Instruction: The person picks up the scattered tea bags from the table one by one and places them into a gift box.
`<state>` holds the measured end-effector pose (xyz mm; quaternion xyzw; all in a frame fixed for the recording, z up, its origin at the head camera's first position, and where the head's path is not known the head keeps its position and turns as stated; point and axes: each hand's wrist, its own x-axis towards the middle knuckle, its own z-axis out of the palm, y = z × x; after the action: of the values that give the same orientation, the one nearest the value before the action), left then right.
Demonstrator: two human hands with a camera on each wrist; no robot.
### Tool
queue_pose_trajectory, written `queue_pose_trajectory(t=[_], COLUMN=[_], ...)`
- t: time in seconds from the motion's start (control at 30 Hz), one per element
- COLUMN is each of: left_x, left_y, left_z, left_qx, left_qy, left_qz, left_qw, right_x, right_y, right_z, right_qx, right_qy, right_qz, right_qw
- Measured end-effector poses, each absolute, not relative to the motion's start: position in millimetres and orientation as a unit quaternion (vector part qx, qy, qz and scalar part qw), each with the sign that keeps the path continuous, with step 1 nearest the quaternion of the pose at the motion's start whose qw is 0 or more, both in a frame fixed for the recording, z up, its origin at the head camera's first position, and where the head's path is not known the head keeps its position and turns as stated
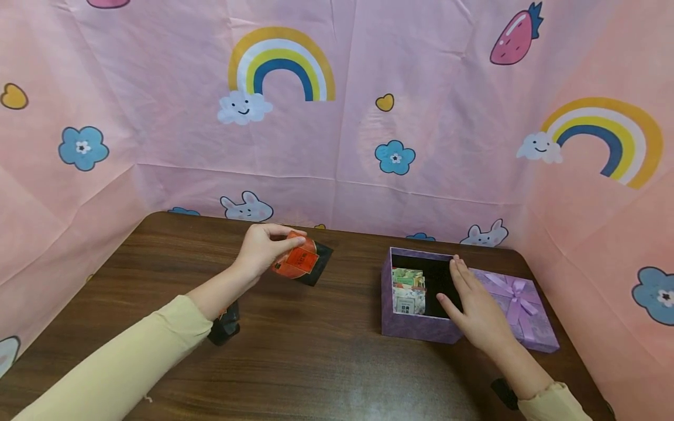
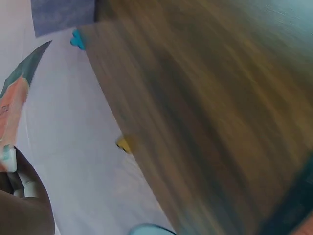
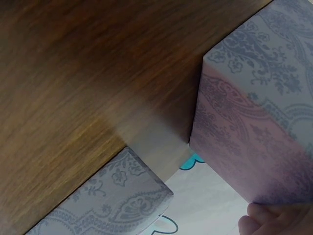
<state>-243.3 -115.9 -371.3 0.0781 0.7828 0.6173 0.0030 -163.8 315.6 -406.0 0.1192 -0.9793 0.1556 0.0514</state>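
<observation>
An orange and black sachet [image 1: 302, 259] is pinched between the thumb and fingers of my left hand [image 1: 265, 248], held above the table left of the box. The same sachet [image 2: 13, 105] shows at the left edge of the left wrist view. My right hand [image 1: 476, 310] touches the right wall of a purple patterned box [image 1: 421, 329] with fairly straight fingers. Inside this lidless box, several sachets [image 1: 408, 292] stand along the left side, and dark lining shows on the right. In the right wrist view, fingertips [image 3: 261, 218] rest at the box wall [image 3: 234, 127].
The purple lid [image 1: 537, 318] with a ribbon bow lies right of the box. Black straps or devices sit at both wrists, one [image 1: 225, 324] by the left forearm. The brown wooden table [image 1: 316, 362] is bordered by a pink patterned cloth [image 1: 337, 134] at the back and sides.
</observation>
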Motion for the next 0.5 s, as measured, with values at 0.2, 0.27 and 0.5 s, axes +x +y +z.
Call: queue_pose_trajectory(t=[0.2, 0.27, 0.5], left_x=[-249.8, -251.3, -260.3], left_y=[-75.6, -61.7, -11.0], left_z=[-361.1, -356.5, -339.4], left_qx=[0.091, 0.099, 0.165], left_qy=[0.788, 0.792, 0.822], left_qz=[0.608, 0.602, 0.544], left_qw=[0.004, 0.008, -0.008], right_x=[-163.3, -163.2, -163.2], right_y=[316.5, 316.7, 316.4], right_z=[-406.8, -407.2, -407.4], right_qx=[0.123, 0.124, 0.123], right_qy=[-0.978, -0.978, -0.978], right_qz=[0.156, 0.155, 0.159], right_qw=[0.055, 0.057, 0.060])
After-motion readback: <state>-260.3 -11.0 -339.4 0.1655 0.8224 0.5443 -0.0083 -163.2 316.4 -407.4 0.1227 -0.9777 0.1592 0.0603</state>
